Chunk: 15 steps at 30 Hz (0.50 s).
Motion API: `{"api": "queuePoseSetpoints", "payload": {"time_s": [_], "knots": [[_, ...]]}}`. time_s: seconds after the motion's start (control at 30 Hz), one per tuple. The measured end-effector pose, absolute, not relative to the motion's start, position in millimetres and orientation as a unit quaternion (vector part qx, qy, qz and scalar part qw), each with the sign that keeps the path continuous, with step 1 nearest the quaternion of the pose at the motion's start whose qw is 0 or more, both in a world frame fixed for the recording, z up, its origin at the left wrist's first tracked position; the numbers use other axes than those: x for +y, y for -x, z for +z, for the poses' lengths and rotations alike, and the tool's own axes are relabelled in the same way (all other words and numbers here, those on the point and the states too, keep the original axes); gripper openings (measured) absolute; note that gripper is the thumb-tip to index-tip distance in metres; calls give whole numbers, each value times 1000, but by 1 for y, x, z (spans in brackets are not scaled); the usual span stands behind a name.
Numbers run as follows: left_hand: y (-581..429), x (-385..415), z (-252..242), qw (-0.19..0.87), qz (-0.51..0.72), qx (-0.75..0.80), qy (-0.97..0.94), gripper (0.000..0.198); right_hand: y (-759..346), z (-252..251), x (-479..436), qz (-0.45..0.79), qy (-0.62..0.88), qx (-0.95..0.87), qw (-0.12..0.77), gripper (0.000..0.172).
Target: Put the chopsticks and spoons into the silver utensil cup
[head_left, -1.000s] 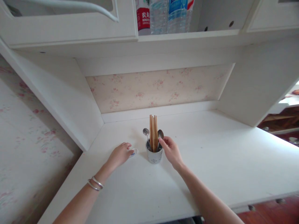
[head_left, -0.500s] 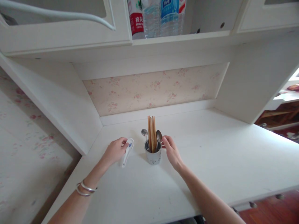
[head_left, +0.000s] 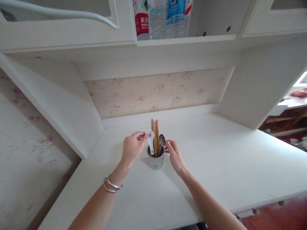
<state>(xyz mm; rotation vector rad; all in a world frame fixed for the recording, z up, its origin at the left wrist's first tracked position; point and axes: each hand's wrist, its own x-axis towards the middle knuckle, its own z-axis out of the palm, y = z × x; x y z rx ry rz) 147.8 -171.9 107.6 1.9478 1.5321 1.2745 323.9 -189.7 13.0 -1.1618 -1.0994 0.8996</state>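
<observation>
My left hand (head_left: 134, 147) pinches a white ceramic soup spoon (head_left: 150, 138) with a blue motif, by the edge of its bowl. The spoon is bowl up, with its handle pointing down at the mouth of a perforated metal utensil holder (head_left: 156, 163). Inside the holder stand several wooden chopsticks (head_left: 155, 137) and a metal spoon (head_left: 161, 139) on the right side. My right hand (head_left: 175, 156) is at the holder's right rim, fingers apart and slightly bent; whether they touch the rim or the metal spoon is hard to tell. The second metal spoon is hidden behind the ceramic one.
The holder stands on a white countertop (head_left: 211, 166) with cabinet side panels left and right. Overhead, an open shelf (head_left: 187, 41) holds several plastic bottles (head_left: 157, 22). A white cable (head_left: 72, 14) hangs across the upper left cabinet door. Floral wallpaper (head_left: 144, 94) covers the back.
My left hand has lifted the ceramic spoon off the countertop and carried it right, turning it upright over the holder. My right hand stays beside the holder.
</observation>
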Motion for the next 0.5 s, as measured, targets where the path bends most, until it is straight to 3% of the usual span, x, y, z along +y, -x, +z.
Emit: {"api": "queuePoseSetpoints", "payload": {"time_s": [0.27, 0.5], "knots": [[-158, -176, 74, 97, 373, 549, -742, 30, -326, 15, -191, 386, 501, -488, 602, 35], [-156, -180, 66, 120, 376, 547, -738, 28, -325, 19, -200, 405, 468, -537, 573, 38]]}}
